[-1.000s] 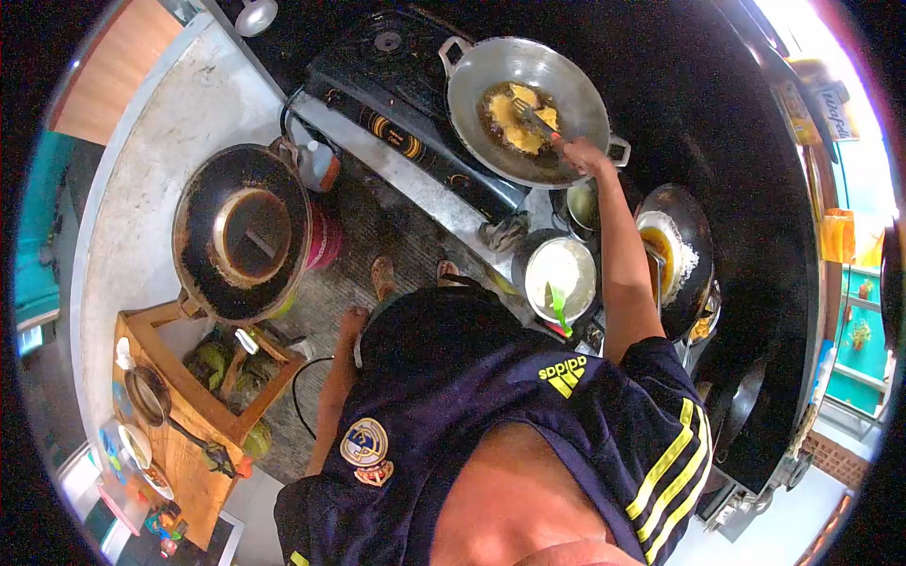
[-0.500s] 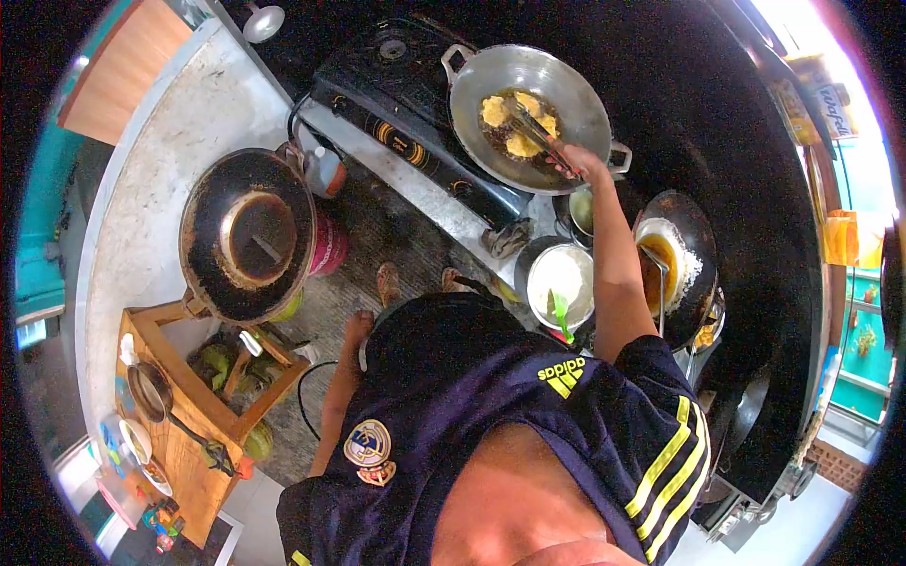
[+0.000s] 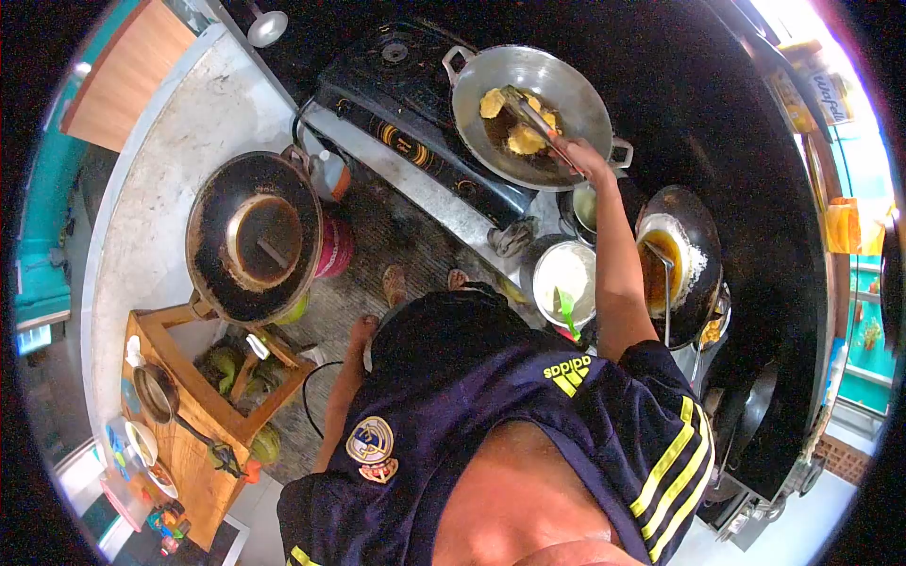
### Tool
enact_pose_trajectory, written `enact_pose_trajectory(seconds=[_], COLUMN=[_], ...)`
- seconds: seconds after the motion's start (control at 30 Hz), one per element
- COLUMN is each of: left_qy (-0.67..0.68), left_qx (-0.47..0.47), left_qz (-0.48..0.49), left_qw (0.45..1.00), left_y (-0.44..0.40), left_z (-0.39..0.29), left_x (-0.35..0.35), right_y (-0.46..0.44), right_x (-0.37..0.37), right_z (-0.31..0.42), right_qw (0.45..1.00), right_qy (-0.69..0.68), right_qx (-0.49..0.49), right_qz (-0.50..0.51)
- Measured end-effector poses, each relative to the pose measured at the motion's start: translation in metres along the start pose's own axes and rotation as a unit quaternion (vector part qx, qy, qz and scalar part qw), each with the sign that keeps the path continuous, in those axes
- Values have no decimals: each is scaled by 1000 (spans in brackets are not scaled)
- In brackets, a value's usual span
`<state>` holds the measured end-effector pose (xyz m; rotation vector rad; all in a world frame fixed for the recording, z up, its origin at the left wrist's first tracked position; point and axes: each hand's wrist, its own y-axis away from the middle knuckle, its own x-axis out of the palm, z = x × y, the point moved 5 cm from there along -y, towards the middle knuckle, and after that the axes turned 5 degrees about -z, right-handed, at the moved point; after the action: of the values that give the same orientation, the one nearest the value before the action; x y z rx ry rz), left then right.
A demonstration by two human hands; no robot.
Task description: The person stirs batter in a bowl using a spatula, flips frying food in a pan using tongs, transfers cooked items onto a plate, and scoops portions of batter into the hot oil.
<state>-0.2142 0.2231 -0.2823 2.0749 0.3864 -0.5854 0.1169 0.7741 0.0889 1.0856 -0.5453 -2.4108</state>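
Observation:
My right hand (image 3: 587, 158) is closed around a pair of metal tongs (image 3: 534, 115) at the right rim of a big two-handled wok (image 3: 578, 92). The tongs' tips reach in among several golden fried pieces (image 3: 525, 141) lying in dark oil. The wok sits over the right side of a black gas stove (image 3: 401, 123). My left hand (image 3: 363, 329) hangs low beside my hip, away from the stove. It touches nothing I can see, and its fingers are too small and turned to make out.
Right of the stove stand a pot of white batter (image 3: 566, 269) with a green-handled utensil, and a dark wok (image 3: 694, 236) holding yellow liquid and a ladle (image 3: 668, 292). At left, a blackened wok (image 3: 212, 269) sits near a wooden stool (image 3: 203, 472) with a small pan (image 3: 154, 394).
The tongs have shifted slightly up and left among the fried pieces, and my right hand has turned a little with them. My left hand stays low by my hip.

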Motion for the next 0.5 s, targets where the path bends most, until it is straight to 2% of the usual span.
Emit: enact_pose_trajectory(seconds=[0.13,0.23,0.37,0.5], left_qy=[-45,6,-14,-12], left_qx=[46,2,28,44], left_qz=[-74,-4,-54,-101], left_qw=[995,1000,998,994], left_y=[-22,-5,4,12], left_z=[17,-6,-8,3], left_x=[8,-4,-5,2], right_y=[-3,0,-8,-2], right_x=[2,8,21,20], right_z=[12,24,33,38], right_qw=[999,999,998,998], right_qy=[-5,-5,0,5], right_qx=[-37,-35,-51,-65], right_qz=[-15,5,28,-3])
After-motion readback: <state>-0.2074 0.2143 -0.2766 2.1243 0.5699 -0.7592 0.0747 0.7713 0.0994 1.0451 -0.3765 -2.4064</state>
